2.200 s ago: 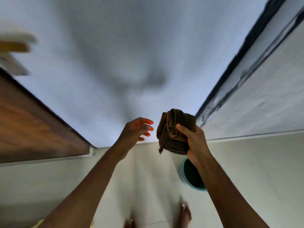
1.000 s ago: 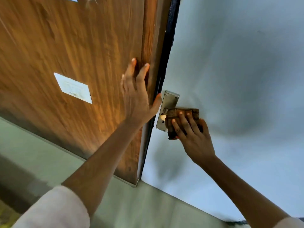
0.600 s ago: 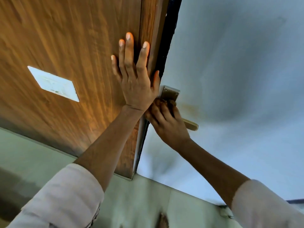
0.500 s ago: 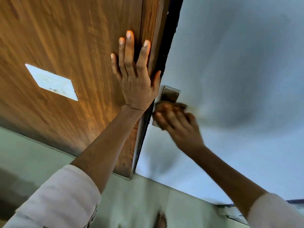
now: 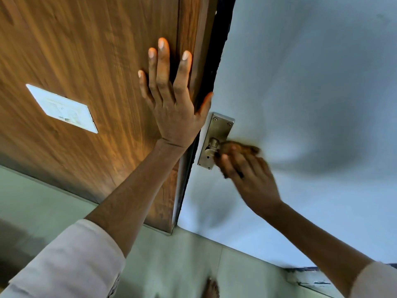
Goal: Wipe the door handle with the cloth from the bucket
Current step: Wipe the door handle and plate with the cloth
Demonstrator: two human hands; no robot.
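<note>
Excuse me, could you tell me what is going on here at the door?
A person is wiping the brass lever door handle with a dark brown cloth, bunched under the right hand, which is blurred. The left hand lies flat, fingers spread, on the brown wooden door beside the steel backplate.

Pale cream sleeves (image 5: 71, 261) — pushed up, forearms bare, one bare foot (image 5: 211, 288)

Your left hand (image 5: 171, 108) is flat and open, fingers spread and pointing up, arm stretched forward from a pale sleeve. Your right hand (image 5: 247, 175), blurred, is curled closed with knuckles toward you, its arm reaching in from lower right.
</note>
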